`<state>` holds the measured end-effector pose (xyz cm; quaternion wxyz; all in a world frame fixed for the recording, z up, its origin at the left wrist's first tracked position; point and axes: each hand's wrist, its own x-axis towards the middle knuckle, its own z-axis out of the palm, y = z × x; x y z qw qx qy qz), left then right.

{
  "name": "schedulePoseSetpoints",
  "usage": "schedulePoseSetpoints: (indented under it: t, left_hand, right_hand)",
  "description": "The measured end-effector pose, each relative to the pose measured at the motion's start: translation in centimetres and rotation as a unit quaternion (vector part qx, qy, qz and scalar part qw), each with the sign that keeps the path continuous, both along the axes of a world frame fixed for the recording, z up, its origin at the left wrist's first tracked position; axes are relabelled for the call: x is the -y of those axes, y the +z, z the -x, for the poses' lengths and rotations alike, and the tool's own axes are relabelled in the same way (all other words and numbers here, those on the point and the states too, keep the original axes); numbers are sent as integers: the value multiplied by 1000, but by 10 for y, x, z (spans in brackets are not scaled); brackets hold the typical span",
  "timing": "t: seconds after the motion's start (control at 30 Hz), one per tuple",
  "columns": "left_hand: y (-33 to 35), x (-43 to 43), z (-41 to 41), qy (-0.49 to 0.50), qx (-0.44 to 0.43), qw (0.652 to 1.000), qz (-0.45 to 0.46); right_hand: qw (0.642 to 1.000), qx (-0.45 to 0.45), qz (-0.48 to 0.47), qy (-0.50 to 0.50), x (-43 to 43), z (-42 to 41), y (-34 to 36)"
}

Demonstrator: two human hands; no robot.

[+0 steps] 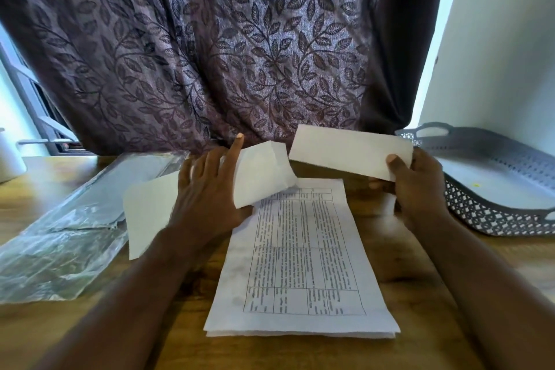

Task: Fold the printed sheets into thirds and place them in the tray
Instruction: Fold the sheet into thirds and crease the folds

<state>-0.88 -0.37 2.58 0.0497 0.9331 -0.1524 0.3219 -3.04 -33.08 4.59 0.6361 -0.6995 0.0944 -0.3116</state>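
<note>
Fingers [394, 163] of my right hand [420, 192] pinch a folded sheet [351, 152] just left of the grey tray [486, 215]. My left hand [207, 195] lies straight-fingered on a loose sheet [264, 171], thumb hidden. The table printed on the near stack [300, 252] is too blurred to read.

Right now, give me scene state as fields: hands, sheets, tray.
left hand: fingers straight, rests on a loose sheet left of the stack
right hand: pinches a folded sheet, lifted beside the tray
printed stack: flat on the table, centre, print up
tray: grey, perforated, far right; folded sheet not yet inside
plastic sleeve: on the table, far left
</note>
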Motion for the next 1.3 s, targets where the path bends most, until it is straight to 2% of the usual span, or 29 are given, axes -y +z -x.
schedulePoseSetpoints:
  t: [0.13, 0.47, 0.63, 0.73, 0.83, 0.97, 1.17, 1.3]
  left_hand:
    - [-1, -1, -2, 6, -11, 1000, 6]
    - [1, 2, 0, -8, -5, 1000, 3]
    - [1, 17, 7, -52, 11, 998, -22]
    - [2, 28, 16, -86, 22, 995, -34]
    - [5, 37, 23, -117, 22, 992, -30]
    - [6, 42, 27, -132, 16, 991, -19]
    - [8, 34, 21, -95, 1, 995, 6]
    - [7, 36, 22, -100, 0, 995, 2]
  right_hand:
    - [997, 56, -46, 3, 0, 4, 4]
    - [993, 40, 48, 103, -11, 8, 2]
    - [979, 5, -22, 203, -20, 6, 1]
    - [980, 1, 60, 190, -32, 10, 0]
    - [979, 39, 138, 143, -47, 14, -1]
    - [976, 46, 130, 166, -63, 18, -5]
    - [975, 69, 136, 163, -53, 25, 4]
    - [954, 22, 169, 246, -65, 34, 1]
